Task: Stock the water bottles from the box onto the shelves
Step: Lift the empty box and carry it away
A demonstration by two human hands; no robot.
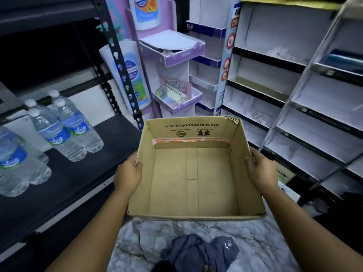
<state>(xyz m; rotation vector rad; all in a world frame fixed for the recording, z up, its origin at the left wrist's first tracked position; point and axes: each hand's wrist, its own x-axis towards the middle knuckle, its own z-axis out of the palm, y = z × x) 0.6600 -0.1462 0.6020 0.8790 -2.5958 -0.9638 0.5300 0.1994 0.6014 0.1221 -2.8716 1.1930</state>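
I hold an open cardboard box (192, 173) in front of me, above the floor. Nothing lies inside it; only its bare bottom shows. My left hand (128, 173) grips the box's left wall with the thumb over the rim. My right hand (261, 171) grips the right wall the same way. Several clear water bottles with blue labels (64, 126) stand upright on the black shelf (82, 173) to my left, some at the far left edge (13, 160).
A purple cardboard display stand (172, 75) stands straight ahead behind the box. White display shelves (275, 85) with black edges fill the right side. Marble-patterned floor (196, 232) lies below, with my dark trouser legs at the bottom.
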